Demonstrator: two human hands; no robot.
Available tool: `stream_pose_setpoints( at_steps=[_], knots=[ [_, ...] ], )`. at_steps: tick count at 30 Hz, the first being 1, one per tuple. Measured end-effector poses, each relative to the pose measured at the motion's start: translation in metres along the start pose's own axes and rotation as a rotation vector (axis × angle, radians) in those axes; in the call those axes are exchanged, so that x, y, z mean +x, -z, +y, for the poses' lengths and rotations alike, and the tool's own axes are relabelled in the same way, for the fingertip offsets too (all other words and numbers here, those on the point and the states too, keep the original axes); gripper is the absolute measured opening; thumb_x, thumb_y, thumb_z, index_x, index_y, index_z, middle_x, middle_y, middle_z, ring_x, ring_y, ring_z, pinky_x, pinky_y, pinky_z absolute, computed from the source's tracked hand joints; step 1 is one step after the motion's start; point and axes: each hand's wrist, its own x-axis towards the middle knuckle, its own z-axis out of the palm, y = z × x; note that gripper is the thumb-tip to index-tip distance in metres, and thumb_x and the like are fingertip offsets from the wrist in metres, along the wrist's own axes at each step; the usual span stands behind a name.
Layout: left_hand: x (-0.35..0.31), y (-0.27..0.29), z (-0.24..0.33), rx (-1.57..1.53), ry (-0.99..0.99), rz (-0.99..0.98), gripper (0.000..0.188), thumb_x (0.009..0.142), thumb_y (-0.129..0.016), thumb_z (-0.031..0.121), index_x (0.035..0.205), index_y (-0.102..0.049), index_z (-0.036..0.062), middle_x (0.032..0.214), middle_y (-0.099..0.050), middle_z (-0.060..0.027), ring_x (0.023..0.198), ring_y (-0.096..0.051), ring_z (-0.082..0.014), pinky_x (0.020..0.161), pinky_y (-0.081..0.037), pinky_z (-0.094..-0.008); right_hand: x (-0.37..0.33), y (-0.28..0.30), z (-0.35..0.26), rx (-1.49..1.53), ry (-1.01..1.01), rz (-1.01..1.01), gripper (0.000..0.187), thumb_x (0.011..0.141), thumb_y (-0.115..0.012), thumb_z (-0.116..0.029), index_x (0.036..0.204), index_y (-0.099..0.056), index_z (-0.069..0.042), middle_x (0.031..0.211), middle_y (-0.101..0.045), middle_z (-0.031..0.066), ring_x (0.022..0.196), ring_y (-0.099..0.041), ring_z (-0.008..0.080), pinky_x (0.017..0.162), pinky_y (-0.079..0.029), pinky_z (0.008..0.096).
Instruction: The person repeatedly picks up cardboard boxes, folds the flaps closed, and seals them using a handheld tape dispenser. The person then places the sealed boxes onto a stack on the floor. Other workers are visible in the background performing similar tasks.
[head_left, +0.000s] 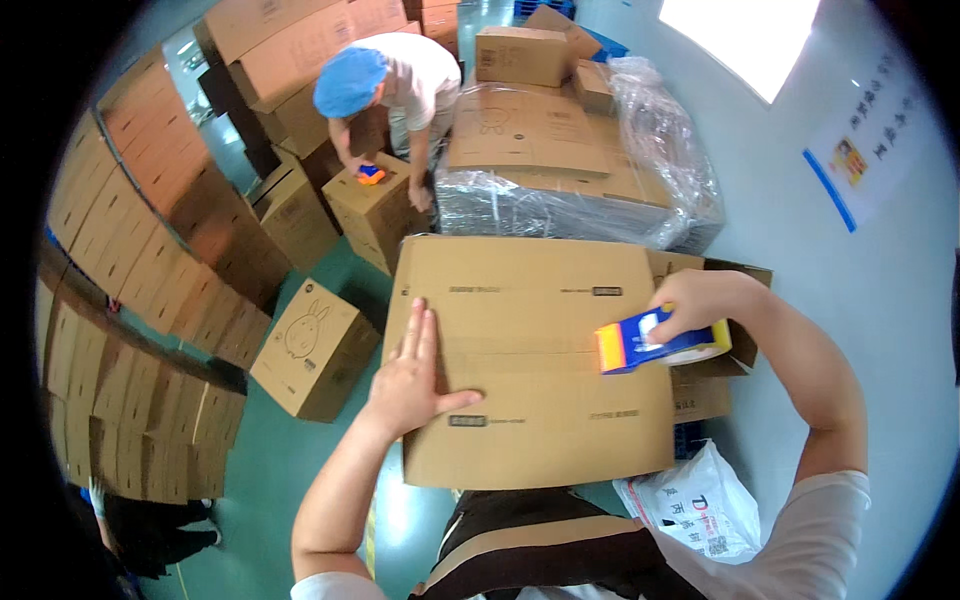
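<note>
A large closed cardboard box [530,310] stands right in front of me, its top flaps meeting along a seam across the middle. My left hand [405,385] lies flat on the left part of its top, fingers stretched and thumb out to the side. In my right hand [700,300] is a blue and yellow tape dispenser [640,338], gripped from above. Its yellow and orange front end is over the right end of the seam. Part of a tape roll [700,352] shows below my fingers.
Beyond the box, a person in a blue cap [350,82] bends over a smaller carton [380,205] with an orange and blue tape dispenser [371,175]. Film-wrapped cartons [560,205], an open box [745,310], a white sack [700,505], a rabbit-print carton [310,345] and stacked boxes [150,210] surround me.
</note>
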Motion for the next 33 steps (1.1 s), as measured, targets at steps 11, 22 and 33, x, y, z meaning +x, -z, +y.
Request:
stream_pose_setpoints(
  at_steps=[11,22,33],
  knots=[
    [0.006,0.005,0.003,0.025,-0.012,-0.042,0.124,0.055,-0.066,0.066,0.137,-0.006,-0.0045,0.144,-0.003,-0.021,0.122,-0.035,-0.039,0.09,-0.043,-0.0393,-0.029,-0.073,0.126,-0.082,-0.168,0.056,0.059,0.065,-0.06,-0.054,0.093,-0.065,-0.002,0.094,-0.063,0.0169,0.084,-0.062,0.0285,0.074,-0.05,0.0389],
    [0.001,0.004,0.01,0.007,-0.047,-0.041,0.109,0.068,-0.059,0.062,0.138,-0.006,-0.0028,0.144,-0.004,-0.0215,0.13,-0.022,-0.0349,0.097,-0.035,-0.0387,0.02,-0.084,0.039,-0.215,-0.182,0.087,0.027,0.073,-0.06,-0.015,0.098,-0.065,-0.003,0.099,-0.064,0.012,0.088,-0.063,0.0255,0.066,-0.051,0.0396],
    [0.006,-0.018,-0.022,-0.031,-0.053,-0.026,0.06,0.093,-0.034,0.028,0.138,-0.008,-0.0024,0.145,-0.001,-0.0197,0.133,-0.011,-0.0344,0.107,-0.018,-0.0378,0.107,-0.184,0.063,-0.998,-0.225,-0.147,0.026,0.076,-0.061,-0.017,0.101,-0.065,-0.01,0.106,-0.061,0.0047,0.094,-0.059,0.0208,0.07,-0.049,0.0399]
  ],
)
